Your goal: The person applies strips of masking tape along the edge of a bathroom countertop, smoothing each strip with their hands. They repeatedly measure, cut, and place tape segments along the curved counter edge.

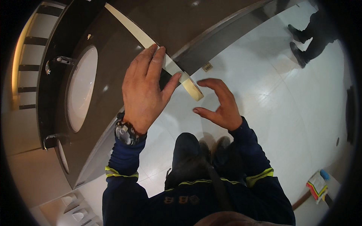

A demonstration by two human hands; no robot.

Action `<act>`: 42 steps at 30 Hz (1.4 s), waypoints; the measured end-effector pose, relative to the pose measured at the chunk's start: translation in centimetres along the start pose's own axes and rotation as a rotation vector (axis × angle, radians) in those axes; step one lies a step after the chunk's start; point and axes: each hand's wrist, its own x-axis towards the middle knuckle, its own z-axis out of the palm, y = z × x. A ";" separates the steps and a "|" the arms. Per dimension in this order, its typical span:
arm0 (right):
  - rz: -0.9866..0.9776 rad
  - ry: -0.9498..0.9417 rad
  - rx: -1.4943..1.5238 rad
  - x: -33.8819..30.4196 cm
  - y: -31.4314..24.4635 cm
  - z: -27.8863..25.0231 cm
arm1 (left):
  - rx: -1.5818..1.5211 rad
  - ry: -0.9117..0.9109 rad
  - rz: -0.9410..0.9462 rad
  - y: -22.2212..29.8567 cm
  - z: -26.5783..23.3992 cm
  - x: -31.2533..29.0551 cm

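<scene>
A strip of pale masking tape (132, 28) runs diagonally along the dark countertop (113, 41), from the far left toward its near corner. At its near end, a cream tape roll (193, 89) hangs past the counter's edge. My left hand (145, 86) lies over the strip, fingers stretched out and fingertips on the tape, its thumb beside the roll. Just right of the roll, apart from it, my right hand (220, 103) holds nothing, with thumb and forefinger curved and spread.
An oval white basin (83, 88) with a tap (62, 61) is set in the counter at left; a second basin (63, 156) lies nearer. Another person's legs (315, 35) show at far right. A floor drain (207, 66) and a colourful bag (318, 184) are also visible.
</scene>
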 end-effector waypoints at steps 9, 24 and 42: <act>-0.268 0.180 0.171 -0.5 6.4 6.9 | 0.280 0.243 0.166 -0.4 3.1 -0.9; -0.273 -0.061 0.623 -1.2 2.6 5.6 | 0.461 0.303 0.242 -1.3 4.0 -1.6; -0.419 0.119 0.617 -1.0 3.9 8.4 | 0.690 0.329 0.215 -1.6 4.3 -1.2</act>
